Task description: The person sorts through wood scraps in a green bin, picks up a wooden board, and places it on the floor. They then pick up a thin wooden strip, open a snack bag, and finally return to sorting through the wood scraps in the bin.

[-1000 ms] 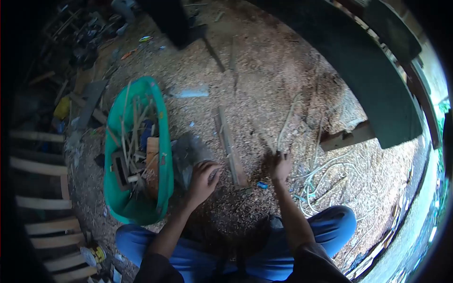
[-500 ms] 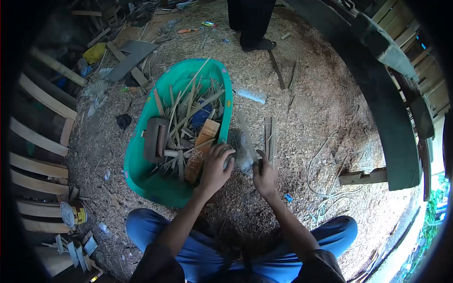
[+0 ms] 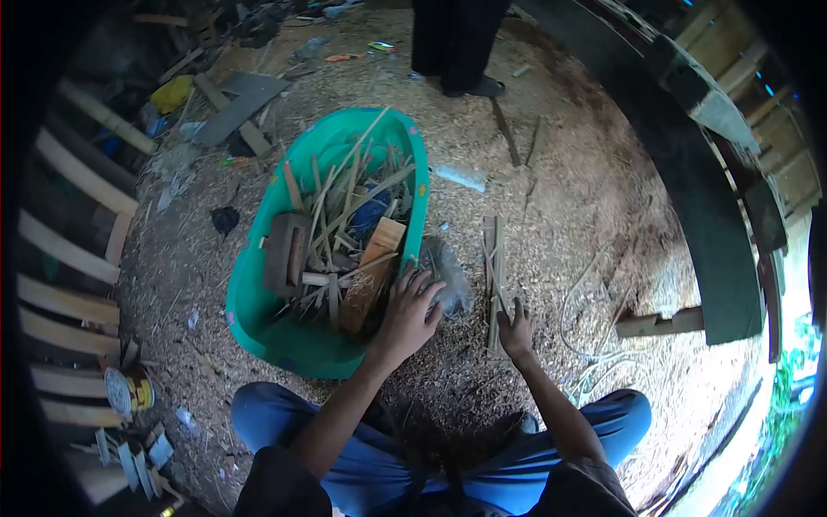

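My left hand [image 3: 407,317] is open, fingers spread and bent, at the right rim of the green plastic tub [image 3: 239,314]. Its fingertips overlap the edge of a crumpled clear plastic bag [image 3: 450,280] on the ground. My right hand [image 3: 517,334] is closed on the near end of a long, thin, flat strip [image 3: 499,291], which points away from me. That strip lies across narrow wooden slats [image 3: 490,234] on the ground. Inside the tub are wood offcuts, an orange-brown wooden block [image 3: 376,250] and a brown block with a slot [image 3: 280,250].
A person in dark trousers [image 3: 457,39] stands ahead. Wood shavings cover the ground [image 3: 586,189]. A long dark board [image 3: 719,233] curves along the right, near a notched wooden piece [image 3: 663,322] and a cord [image 3: 564,302]. Wooden slats and a tin [image 3: 121,392] line the left.
My right hand has moved right with the flat strip, from beside the plastic bag to over the slats. My left hand has shifted slightly right, its fingers spreading.
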Motion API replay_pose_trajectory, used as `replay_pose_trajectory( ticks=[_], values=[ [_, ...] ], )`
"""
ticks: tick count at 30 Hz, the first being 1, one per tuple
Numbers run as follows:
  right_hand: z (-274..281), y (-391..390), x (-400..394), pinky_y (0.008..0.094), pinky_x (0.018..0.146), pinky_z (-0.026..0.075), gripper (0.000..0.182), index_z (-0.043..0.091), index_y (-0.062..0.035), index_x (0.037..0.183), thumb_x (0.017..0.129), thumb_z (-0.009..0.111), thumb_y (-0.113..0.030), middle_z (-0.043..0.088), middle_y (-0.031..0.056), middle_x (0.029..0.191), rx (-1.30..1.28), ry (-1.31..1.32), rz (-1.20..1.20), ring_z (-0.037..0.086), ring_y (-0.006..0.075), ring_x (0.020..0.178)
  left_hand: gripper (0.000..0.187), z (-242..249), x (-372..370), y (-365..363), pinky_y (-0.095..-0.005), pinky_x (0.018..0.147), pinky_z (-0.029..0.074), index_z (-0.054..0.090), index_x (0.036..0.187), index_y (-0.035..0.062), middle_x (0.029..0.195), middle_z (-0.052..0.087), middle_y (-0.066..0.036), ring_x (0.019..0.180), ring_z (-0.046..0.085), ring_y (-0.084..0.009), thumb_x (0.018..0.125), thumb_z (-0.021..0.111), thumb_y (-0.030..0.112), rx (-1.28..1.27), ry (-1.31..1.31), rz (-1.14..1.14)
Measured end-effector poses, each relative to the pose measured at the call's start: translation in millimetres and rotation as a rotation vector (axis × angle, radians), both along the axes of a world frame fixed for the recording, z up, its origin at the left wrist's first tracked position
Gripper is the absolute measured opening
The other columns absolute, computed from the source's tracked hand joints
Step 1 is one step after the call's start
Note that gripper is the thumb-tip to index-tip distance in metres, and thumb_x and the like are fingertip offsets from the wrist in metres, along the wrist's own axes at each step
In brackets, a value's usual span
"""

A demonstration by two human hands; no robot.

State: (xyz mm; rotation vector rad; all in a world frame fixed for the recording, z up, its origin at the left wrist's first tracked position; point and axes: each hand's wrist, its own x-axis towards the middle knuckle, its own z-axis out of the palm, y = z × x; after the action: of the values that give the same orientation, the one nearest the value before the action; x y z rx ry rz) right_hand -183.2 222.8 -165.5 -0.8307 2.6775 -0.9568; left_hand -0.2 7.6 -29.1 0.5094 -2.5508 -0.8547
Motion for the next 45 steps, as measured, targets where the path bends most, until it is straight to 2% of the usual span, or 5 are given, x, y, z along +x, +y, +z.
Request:
replay_pose_trajectory(
  ticks=[16, 32, 40, 43, 45],
  values=[
    [89.3, -14.0, 43.8, 0.0547, 0.111, 0.037, 0.048, 0.059, -0.0130, 0.139, 0.094, 0.069, -0.025, 0.047, 0.0193, 0.147, 0.003, 0.005, 0.422, 0.046, 0.0422, 0.134, 0.087, -28.6, -8.5, -11.2, -0.0499, 0.086, 0.056, 0.023, 0.160, -0.0008, 0.118, 0.065, -0.027, 0.101, 0.067, -0.0420, 0.091, 0.073, 0.014, -0.005, -0.412, 0.293],
    [126.6, -8.0, 42.1, 0.0567, 0.113, 0.036, 0.050, 0.056, -0.0119, 0.142, 0.094, 0.068, -0.021, 0.046, 0.0227, 0.148, -0.126, -0.021, 0.509, 0.043, 0.0452, 0.136, 0.073, 2.3, 30.8, -13.5, -0.0513, 0.070, 0.058, 0.047, 0.149, 0.0119, 0.091, 0.071, -0.025, 0.079, 0.072, -0.0410, 0.082, 0.074, 0.012, -0.125, -0.589, 0.365],
    [153.5, -43.0, 68.8, 0.0589, 0.114, 0.034, 0.064, 0.047, -0.0135, 0.151, 0.089, 0.061, -0.009, 0.039, 0.0248, 0.154, -0.248, 0.170, 0.632, 0.037, 0.0486, 0.141, 0.060, 57.3, 176.3, 43.0, -0.0539, 0.103, 0.048, 0.062, 0.138, 0.0181, 0.105, 0.074, -0.018, 0.102, 0.069, -0.0398, 0.080, 0.077, 0.010, 0.145, -0.551, 0.399],
    [142.4, -58.2, 89.5, 0.0588, 0.114, 0.033, 0.071, 0.045, -0.0134, 0.153, 0.085, 0.066, -0.009, 0.036, 0.0249, 0.155, -0.221, 0.180, 0.705, 0.034, 0.0477, 0.143, 0.049, 49.1, 219.0, 38.4, -0.0603, 0.124, 0.011, 0.068, 0.127, 0.0233, 0.100, 0.075, -0.007, 0.107, 0.069, -0.0294, 0.079, 0.079, 0.019, -0.179, -0.785, 0.245],
    [155.6, -64.2, 103.7, 0.0589, 0.115, 0.032, 0.085, 0.041, -0.0142, 0.155, 0.079, 0.078, -0.012, 0.033, 0.0253, 0.157, -0.132, 0.181, 0.741, 0.032, 0.0468, 0.146, 0.054, 38.8, 239.7, 27.3, -0.0591, 0.125, 0.013, 0.067, 0.129, 0.0241, 0.109, 0.074, -0.008, 0.117, 0.064, -0.0294, 0.078, 0.081, 0.024, -0.239, -0.704, 0.291]
  ],
)
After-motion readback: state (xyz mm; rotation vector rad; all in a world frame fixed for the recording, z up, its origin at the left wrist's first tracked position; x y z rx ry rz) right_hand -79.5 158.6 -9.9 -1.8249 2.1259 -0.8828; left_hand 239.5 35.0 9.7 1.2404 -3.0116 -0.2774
